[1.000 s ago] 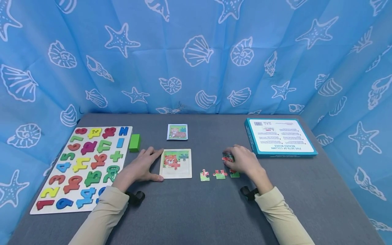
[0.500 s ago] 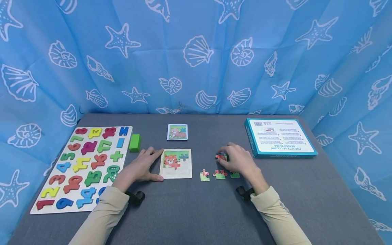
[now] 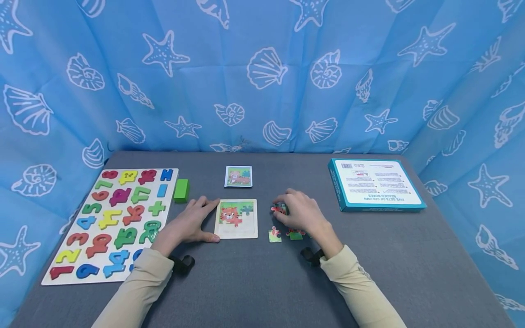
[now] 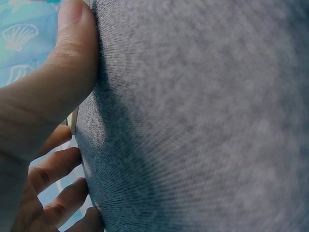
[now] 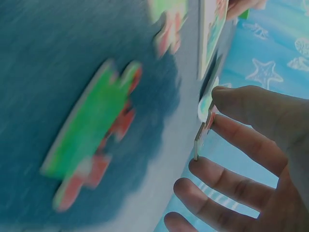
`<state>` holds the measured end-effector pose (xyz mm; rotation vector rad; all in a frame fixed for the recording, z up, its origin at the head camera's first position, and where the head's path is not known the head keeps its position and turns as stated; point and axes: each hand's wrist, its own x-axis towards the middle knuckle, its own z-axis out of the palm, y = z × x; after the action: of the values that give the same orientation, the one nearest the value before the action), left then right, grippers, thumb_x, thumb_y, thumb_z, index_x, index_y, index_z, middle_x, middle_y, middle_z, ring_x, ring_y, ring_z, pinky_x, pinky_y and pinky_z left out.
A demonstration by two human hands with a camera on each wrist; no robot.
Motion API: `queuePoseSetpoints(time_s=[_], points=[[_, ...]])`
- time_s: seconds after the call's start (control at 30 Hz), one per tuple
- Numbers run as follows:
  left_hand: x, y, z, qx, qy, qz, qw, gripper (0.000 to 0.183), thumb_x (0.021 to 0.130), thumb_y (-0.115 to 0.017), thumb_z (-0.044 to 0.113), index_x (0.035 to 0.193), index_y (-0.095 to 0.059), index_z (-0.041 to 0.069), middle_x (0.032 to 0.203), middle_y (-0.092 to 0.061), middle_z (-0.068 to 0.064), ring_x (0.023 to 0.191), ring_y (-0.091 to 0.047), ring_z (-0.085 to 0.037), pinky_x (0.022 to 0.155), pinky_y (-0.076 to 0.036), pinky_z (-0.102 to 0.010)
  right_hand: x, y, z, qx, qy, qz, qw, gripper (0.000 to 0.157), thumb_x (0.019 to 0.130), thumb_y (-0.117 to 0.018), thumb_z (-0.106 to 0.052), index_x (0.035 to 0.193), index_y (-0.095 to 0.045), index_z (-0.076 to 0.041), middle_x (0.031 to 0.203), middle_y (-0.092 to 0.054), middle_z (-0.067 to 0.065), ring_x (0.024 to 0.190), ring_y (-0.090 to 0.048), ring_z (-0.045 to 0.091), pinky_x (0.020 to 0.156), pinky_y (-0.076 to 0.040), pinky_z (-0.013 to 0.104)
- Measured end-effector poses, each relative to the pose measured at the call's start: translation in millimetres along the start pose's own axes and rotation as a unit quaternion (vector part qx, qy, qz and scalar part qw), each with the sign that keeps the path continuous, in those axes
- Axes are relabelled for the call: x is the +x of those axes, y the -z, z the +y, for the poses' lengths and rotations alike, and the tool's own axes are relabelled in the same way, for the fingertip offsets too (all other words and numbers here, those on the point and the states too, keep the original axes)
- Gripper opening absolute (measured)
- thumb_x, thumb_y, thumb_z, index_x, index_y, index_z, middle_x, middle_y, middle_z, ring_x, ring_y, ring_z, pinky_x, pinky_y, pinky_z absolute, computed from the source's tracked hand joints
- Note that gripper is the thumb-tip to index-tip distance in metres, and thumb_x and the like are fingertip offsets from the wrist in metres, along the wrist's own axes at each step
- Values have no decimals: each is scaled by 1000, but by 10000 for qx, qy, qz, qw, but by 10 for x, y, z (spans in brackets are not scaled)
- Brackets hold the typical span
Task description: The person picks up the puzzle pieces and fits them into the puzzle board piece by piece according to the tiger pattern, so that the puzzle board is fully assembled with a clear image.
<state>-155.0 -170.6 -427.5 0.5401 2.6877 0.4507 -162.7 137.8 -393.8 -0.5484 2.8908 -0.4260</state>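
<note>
My left hand rests at the left side of a square wooden puzzle board, its thumb and index finger spread against the corners. A tiger's face and some green fill the board's upper part; the lower right shows bare wood. Between thumb and fingertips my right hand pinches a red and green jigsaw piece, raised off the table in the right wrist view. Beneath it lie two loose pieces, one green and pink, the other green and red. The right hand hides the table behind it.
A number board with coloured numerals lies at the left, beside a green block. Behind the puzzle is a small picture card of the tiger. A teal-edged box lies at the back right, before a blue curtain.
My right hand has moved left with the pinched jigsaw piece, over the loose pieces and nearer the puzzle board. The left hand has stayed at the board's edge.
</note>
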Motion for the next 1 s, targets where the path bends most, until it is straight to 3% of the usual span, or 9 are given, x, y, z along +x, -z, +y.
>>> queuePoseSetpoints(time_s=[0.5, 0.8, 1.0], points=[[5, -9, -17, -22, -1, -9, 10000, 108, 79, -84, 54, 161, -31, 10, 138, -47, -15, 115, -44, -29, 96, -47, -52, 194, -144, -463, 92, 602, -63, 9981, 31, 95, -74, -31, 121, -75, -15, 108, -69, 8, 83, -54, 19, 66, -47, 34], [3, 0, -22, -81, -40, -40, 10000, 107, 79, -84, 54, 161, -31, 9, 139, -47, -16, 116, -44, -30, 98, -47, -54, 244, -234, -612, 12, 639, -128, 9979, 28, 94, -74, -34, 118, -76, -19, 111, -70, 7, 90, -60, 22, 71, -52, 41], [4, 1, -19, -69, -64, -17, 10000, 107, 79, -84, 54, 161, -31, 8, 139, -47, -17, 117, -45, -31, 98, -47, -54, 259, -293, -644, -110, 548, -93, 9984, 27, 93, -75, -35, 117, -77, -21, 110, -71, 5, 91, -61, 22, 69, -51, 38]])
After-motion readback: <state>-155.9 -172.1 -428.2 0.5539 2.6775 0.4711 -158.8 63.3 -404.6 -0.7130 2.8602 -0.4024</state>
